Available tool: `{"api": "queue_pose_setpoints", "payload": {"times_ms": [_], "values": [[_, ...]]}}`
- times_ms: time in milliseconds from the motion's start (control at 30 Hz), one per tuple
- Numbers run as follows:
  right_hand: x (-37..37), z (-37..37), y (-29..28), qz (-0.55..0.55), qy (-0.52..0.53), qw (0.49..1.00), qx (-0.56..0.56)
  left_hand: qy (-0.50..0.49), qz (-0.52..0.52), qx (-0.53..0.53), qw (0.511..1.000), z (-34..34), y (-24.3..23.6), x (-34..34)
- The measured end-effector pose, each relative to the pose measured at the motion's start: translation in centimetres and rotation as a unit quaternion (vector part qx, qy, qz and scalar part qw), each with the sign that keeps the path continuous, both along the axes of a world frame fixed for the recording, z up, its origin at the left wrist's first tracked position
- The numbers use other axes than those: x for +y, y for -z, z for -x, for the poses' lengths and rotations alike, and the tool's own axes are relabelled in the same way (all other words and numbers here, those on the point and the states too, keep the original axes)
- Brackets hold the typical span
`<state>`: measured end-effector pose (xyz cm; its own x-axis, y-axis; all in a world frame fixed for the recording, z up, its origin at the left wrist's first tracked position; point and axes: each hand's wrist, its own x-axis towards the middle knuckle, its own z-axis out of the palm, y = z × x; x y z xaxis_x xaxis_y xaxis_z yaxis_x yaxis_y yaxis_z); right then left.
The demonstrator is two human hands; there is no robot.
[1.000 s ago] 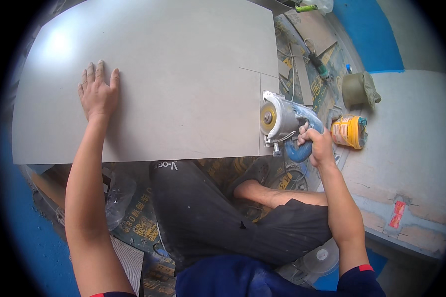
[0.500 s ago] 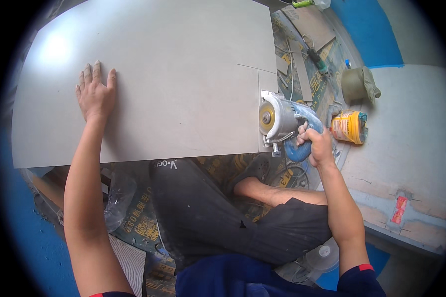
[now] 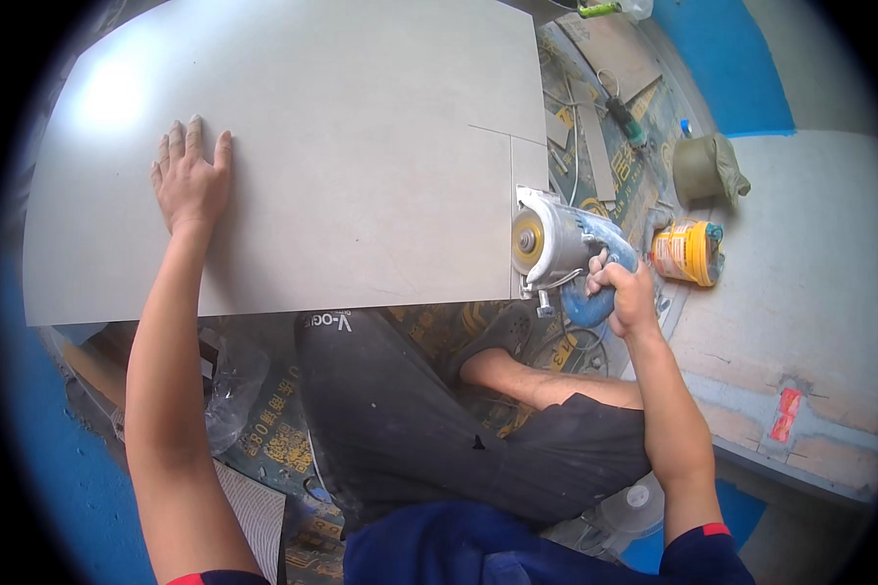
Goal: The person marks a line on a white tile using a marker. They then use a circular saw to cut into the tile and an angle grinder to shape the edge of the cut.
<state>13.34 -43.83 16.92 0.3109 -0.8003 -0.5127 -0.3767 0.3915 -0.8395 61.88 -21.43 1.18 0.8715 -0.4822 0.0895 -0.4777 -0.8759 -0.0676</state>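
Observation:
A large pale grey tile (image 3: 361, 166) lies in front of me, its near edge just above my legs. Flat on its left part rests my left hand (image 3: 193, 180), fingers spread. My right hand (image 3: 622, 292) is wrapped round the blue handle of a hand-held tile saw (image 3: 554, 239). The saw's round yellow-centred blade faces left and its metal base sits at the tile's right edge. A thin dark line runs down the tile to the saw, meeting a short crosswise line at its top. Whether the blade is spinning, I cannot tell.
Right of the tile, a yellow tub (image 3: 686, 252) and an olive-green wrapped roll (image 3: 704, 168) stand by a pale slab (image 3: 800, 214). A green-and-black power tool (image 3: 624, 119) with a cord lies among tile offcuts (image 3: 592, 136). Clear plastic (image 3: 236, 390) lies below the tile's left part.
The saw and my right hand have shifted very slightly toward me along the tile's right edge. My left hand stays pressed on the tile.

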Motion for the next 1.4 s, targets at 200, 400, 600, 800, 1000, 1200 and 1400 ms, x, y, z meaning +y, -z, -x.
{"api": "queue_pose_setpoints", "payload": {"times_ms": [200, 400, 600, 800, 1000, 1200, 1400], "values": [[0.1, -0.2, -0.2, -0.006, -0.009, 1.0, 0.014, -0.002, -0.002, 0.002, 1.0, -0.3, 0.0, -0.3], [0.1, -0.1, 0.0, -0.005, 0.005, 1.0, -0.001, 0.003, 0.006, 0.003, 1.0, -0.6, -0.1, -0.7], [0.2, -0.2, -0.1, -0.009, 0.006, 1.0, -0.004, 0.006, -0.003, 0.005, 1.0, -1.2, -0.1, -1.2], [0.3, -0.1, -0.2, -0.01, 0.0, 1.0, -0.004, 0.003, -0.006, 0.008, 1.0, -1.3, -0.4, -1.7], [0.5, -0.3, -0.4, -0.007, 0.012, 1.0, 0.003, 0.0, -0.008, 0.017, 1.0, -1.4, -0.3, -2.1], [0.5, -0.2, -0.4, -0.014, 0.007, 1.0, 0.016, 0.004, -0.009, 0.014, 1.0, -1.8, 0.0, -2.5], [0.6, 0.1, -0.4, -0.013, 0.01, 1.0, 0.014, 0.008, -0.006, 0.012, 1.0, -2.1, -0.1, -3.0]]}}
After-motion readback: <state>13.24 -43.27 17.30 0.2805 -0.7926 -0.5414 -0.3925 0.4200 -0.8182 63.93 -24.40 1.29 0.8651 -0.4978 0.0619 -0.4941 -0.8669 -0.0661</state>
